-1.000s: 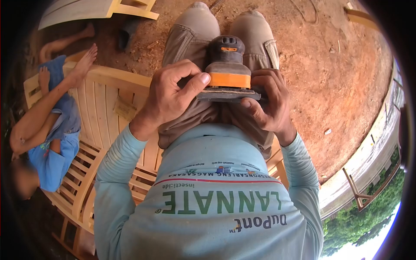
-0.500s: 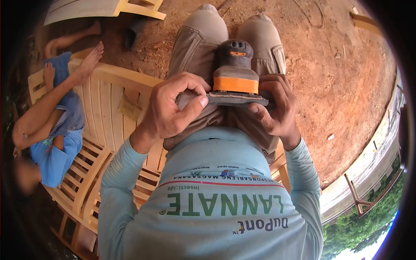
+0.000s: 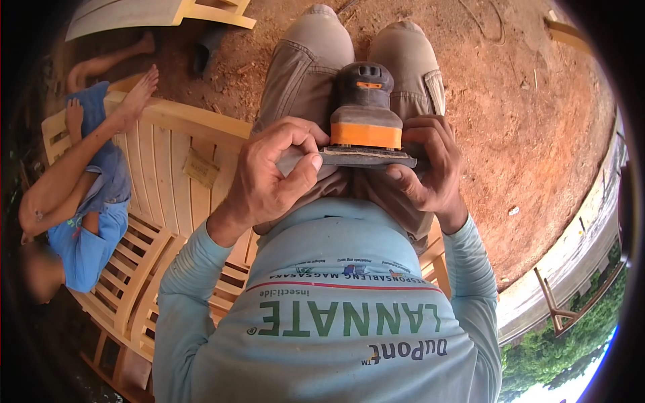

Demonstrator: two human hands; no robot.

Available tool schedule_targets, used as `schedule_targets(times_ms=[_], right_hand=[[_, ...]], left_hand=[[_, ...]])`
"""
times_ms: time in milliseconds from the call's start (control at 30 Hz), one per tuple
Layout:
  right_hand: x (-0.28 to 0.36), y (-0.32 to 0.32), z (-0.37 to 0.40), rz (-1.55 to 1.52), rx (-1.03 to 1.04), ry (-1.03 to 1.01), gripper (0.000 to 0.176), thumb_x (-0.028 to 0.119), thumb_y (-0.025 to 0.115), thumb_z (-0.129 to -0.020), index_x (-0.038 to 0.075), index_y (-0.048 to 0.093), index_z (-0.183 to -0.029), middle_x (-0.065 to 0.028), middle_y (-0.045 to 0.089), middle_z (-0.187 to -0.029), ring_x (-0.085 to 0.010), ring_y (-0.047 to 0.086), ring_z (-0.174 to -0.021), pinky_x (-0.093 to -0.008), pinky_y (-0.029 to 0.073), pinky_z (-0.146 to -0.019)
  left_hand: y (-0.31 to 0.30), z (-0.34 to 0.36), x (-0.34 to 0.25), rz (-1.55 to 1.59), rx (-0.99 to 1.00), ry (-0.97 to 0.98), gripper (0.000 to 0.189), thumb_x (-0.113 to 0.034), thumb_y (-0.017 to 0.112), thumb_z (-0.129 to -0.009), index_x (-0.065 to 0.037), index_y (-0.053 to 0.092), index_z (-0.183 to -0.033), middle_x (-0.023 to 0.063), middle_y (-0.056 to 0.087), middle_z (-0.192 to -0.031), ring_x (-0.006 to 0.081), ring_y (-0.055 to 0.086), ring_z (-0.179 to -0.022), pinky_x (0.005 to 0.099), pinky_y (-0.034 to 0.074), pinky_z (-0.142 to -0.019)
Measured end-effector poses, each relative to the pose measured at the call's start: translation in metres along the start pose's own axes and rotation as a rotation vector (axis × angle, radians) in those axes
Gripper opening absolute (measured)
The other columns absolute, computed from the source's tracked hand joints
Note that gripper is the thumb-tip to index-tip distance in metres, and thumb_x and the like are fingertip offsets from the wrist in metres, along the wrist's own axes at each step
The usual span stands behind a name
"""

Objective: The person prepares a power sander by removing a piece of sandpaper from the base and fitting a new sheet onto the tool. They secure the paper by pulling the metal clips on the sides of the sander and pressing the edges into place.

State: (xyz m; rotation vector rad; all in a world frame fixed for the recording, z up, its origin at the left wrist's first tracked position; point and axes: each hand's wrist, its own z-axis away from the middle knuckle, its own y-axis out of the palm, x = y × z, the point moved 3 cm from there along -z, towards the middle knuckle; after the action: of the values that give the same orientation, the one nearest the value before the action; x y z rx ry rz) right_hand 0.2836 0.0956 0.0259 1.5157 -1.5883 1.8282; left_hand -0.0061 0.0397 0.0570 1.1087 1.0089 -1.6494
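An orange and black electric sander [image 3: 366, 114] rests upright in my lap, between my thighs. Its flat base carries a dark pad with a sheet of sandpaper [image 3: 368, 160] along the lower face; a thin brownish edge shows above it. My left hand [image 3: 279, 171] pinches the left end of the base between thumb and curled fingers. At the opposite end, my right hand [image 3: 430, 161] grips the base, its thumb below and its fingers up along the sander's side. Part of the pad's ends is hidden by my fingers.
A person in a blue shirt [image 3: 101, 245] sits at left on a slatted wooden bench [image 3: 181, 161], bare feet up. Another pale wooden piece [image 3: 127, 17] stands at upper left. Reddish dirt ground [image 3: 524, 134] spreads ahead and right, with a low concrete edge [image 3: 537, 295] beyond.
My left hand has shifted very slightly to the right and down against the sander's base. The sander and my right hand stay almost in place.
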Motion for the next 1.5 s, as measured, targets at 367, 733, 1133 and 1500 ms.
schedule_targets(times_ms=[367,733,1133,1500], right_hand=[[0.006,-0.011,-0.002,-0.032,0.021,0.022,0.056,0.051,0.089,-0.093,0.0,0.074,-0.11,-0.019,0.076,-0.108,-0.0388,0.073,-0.101,-0.0466,0.056,-0.091],[0.011,-0.019,-0.011,-0.317,0.383,0.946,0.059,0.054,0.062,-0.118,-0.001,0.079,-0.106,-0.0077,0.07,-0.083,-0.0168,0.064,-0.079,-0.0364,0.054,-0.074],[-0.007,-0.017,-0.028,-0.775,0.451,1.326,0.06,0.066,0.074,-0.107,0.014,0.064,-0.078,0.0033,0.053,-0.067,-0.008,0.044,-0.051,-0.0296,0.028,-0.045],[-0.01,-0.008,-0.026,-0.955,0.375,1.314,0.048,0.05,0.078,-0.11,0.013,0.068,-0.08,0.0073,0.044,-0.062,-0.0074,0.035,-0.049,-0.0304,0.022,-0.049]], left_hand=[[0.006,0.004,0.005,0.325,-0.141,-0.059,0.013,-0.011,0.068,-0.106,0.001,0.067,-0.111,0.0149,0.07,-0.122,0.016,0.065,-0.11,0.0315,0.054,-0.098],[-0.009,-0.028,0.001,0.121,0.11,-0.618,0.065,-0.065,0.062,-0.113,-0.003,0.076,-0.101,0.0015,0.061,-0.079,0.0031,0.046,-0.058,0.0215,0.029,-0.05],[-0.001,-0.053,-0.008,0.398,0.305,-1.081,0.074,-0.082,0.06,-0.108,-0.011,0.077,-0.118,-0.0064,0.051,-0.072,0.0012,0.031,-0.05,0.0186,0.024,-0.042],[0.008,-0.047,0.002,0.453,0.192,-1.062,0.065,-0.074,0.072,-0.105,-0.009,0.078,-0.112,-0.011,0.045,-0.069,-0.0016,0.033,-0.049,0.02,0.023,-0.043]])
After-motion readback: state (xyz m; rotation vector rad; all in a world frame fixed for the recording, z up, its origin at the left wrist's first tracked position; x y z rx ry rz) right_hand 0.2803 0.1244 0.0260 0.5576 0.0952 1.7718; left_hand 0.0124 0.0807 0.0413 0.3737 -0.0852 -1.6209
